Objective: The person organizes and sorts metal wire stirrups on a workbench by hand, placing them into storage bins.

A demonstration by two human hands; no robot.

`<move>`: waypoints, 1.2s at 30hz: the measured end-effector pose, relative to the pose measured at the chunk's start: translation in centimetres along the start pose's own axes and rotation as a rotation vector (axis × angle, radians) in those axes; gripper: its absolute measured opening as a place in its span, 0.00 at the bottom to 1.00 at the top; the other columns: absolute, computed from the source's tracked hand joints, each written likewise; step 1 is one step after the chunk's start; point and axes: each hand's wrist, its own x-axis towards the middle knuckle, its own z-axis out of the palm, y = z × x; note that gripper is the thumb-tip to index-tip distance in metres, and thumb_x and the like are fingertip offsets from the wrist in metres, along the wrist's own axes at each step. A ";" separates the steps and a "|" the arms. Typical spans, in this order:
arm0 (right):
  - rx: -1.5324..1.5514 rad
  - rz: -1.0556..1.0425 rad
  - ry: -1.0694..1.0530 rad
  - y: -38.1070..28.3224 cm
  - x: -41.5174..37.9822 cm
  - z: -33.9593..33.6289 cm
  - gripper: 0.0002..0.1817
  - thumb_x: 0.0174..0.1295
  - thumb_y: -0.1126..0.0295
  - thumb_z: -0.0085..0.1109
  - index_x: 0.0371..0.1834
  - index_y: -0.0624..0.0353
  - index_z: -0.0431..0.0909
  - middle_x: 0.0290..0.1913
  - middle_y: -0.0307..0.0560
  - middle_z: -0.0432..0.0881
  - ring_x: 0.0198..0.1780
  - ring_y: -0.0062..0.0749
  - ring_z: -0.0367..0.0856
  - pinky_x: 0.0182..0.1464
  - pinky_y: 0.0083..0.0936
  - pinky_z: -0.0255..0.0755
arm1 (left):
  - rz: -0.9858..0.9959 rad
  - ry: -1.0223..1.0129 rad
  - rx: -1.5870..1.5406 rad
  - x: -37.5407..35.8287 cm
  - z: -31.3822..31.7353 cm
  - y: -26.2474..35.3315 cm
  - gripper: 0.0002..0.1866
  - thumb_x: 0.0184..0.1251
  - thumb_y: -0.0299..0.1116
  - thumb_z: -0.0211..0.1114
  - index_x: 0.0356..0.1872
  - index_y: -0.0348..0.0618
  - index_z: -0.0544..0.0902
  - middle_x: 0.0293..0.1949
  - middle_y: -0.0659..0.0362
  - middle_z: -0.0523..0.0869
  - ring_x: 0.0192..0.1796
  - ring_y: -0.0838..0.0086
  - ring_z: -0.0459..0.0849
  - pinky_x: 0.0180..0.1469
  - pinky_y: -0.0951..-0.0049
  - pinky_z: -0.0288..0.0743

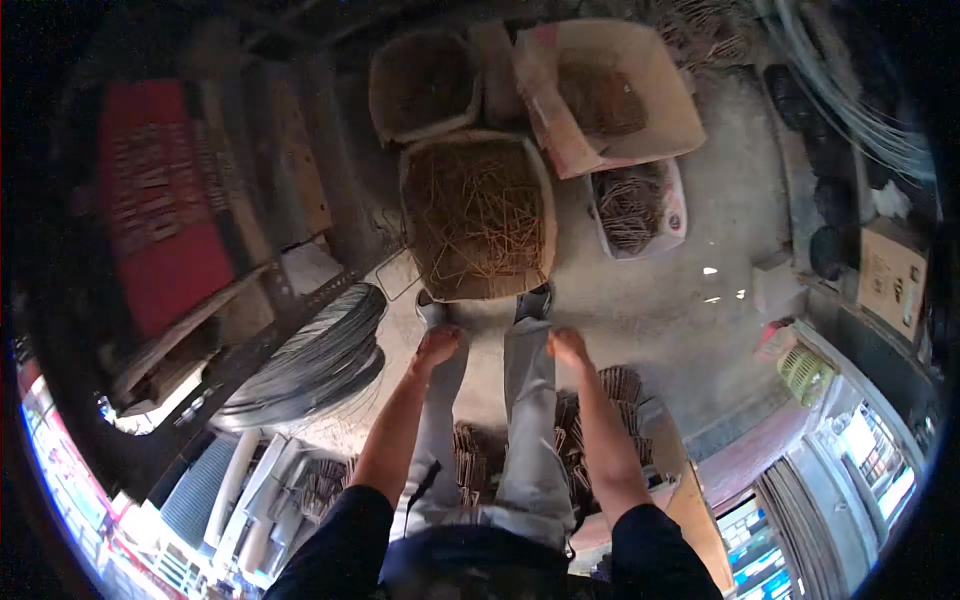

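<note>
My left hand [437, 346] is closed beside my left knee, fingers curled in. My right hand [568, 346], also closed, is at the outer side of my right knee. Whatever either fist holds, if anything, is hidden or too small to make out. Just beyond my shoes stands an open cardboard box [548, 215] with many thin, rusty bent wire pieces [490, 215] in it. Neither hand touches that box. Grey trousers [527, 375] cover my legs between the two hands.
More open boxes stand behind: a dark one [425, 133], a large carton [550, 110] and a smaller white-sided box [675, 215] of wire bundles. A wire coil [310, 365] lies left. Bundled rusty pieces [620, 385] are by my right leg. A green basket [803, 372] stands far right.
</note>
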 end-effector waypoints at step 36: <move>-0.210 -0.441 0.622 -9.2 30.3 -3.9 0.26 0.51 0.69 0.66 0.55 0.61 0.72 0.41 0.51 0.83 0.45 0.38 0.82 0.46 0.31 0.74 | 0.289 0.485 0.711 15.7 3.0 0.3 0.11 0.62 0.38 0.58 0.33 0.39 0.79 0.26 0.42 0.81 0.34 0.46 0.82 0.34 0.56 0.75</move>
